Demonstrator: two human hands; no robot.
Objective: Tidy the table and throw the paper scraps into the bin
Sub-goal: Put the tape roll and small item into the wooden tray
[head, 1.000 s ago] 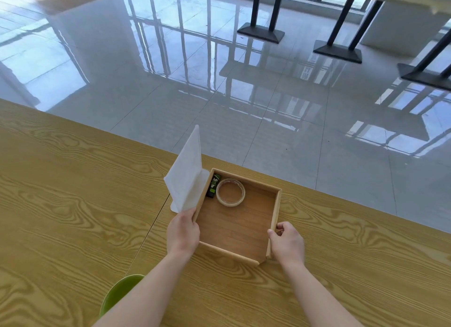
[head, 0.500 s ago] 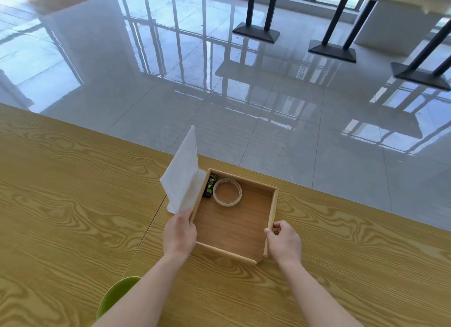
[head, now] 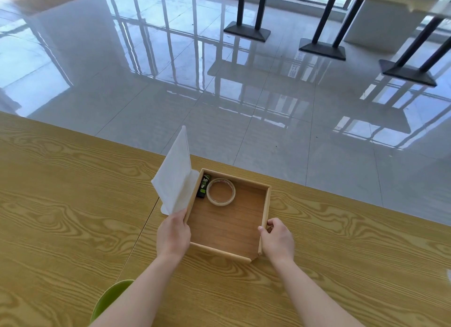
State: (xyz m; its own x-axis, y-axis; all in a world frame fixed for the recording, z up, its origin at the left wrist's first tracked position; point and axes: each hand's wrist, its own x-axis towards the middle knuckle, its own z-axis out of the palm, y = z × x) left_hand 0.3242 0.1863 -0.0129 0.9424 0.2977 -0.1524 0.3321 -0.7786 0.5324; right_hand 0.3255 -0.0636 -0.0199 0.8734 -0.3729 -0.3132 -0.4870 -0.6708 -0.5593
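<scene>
Left hand (head: 173, 236): grasping white paper (head: 173, 177), held upright at tray's left wall
Right hand (head: 277, 240): grasping wooden tray (head: 266, 204), near bench's (head: 73, 192) far edge

The table (head: 73, 204) is yellow-tan wood with bold, dark, swirling grain; the tray (head: 229, 226) is a warmer light brown with fine straight grain and paler walls; the paper (head: 174, 180) is plain white; the tape roll (head: 220, 192) is clear with a cream tinge; the small lighter-like item (head: 203, 186) is black with green print; the bowl rim (head: 109, 300) is lime green; the floor (head: 170, 82) is glossy pale grey tile with bluish-white window reflections; the table bases (head: 246, 32) are black.
</scene>
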